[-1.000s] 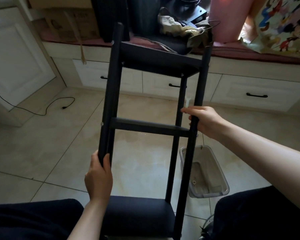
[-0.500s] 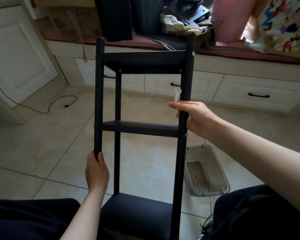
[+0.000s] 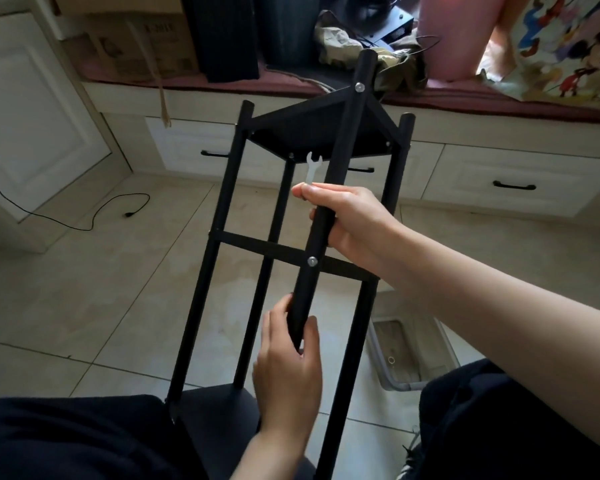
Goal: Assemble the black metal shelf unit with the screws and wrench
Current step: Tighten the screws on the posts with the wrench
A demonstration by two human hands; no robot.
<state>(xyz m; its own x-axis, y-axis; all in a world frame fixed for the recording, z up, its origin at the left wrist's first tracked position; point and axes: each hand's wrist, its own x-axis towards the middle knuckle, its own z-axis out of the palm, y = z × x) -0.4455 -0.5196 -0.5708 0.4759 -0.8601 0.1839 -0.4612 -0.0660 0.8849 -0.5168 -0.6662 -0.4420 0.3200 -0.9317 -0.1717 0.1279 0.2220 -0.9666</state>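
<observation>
The black metal shelf unit (image 3: 232, 174) leans between my knees, its top toward the window bench. Silver screws show on the nearest post, one at the top shelf (image 3: 360, 86) and one at the middle shelf (image 3: 312, 260). My right hand (image 3: 354, 220) grips that post above the middle shelf and also holds a small white wrench (image 3: 313, 168), whose jaw sticks up past my fingers. My left hand (image 3: 288, 372) grips the same post lower down.
A clear plastic bin (image 3: 409, 351) with a small ring-shaped part stands on the tiled floor at right. White drawers (image 3: 510, 181) and a cluttered bench lie behind. A black cable (image 3: 94, 216) trails on the floor at left. My dark-clad legs flank the shelf.
The shelf unit has turned about its long axis, so a corner post now faces me. My left hand moved from the left post to this near post. My right hand kept its hold.
</observation>
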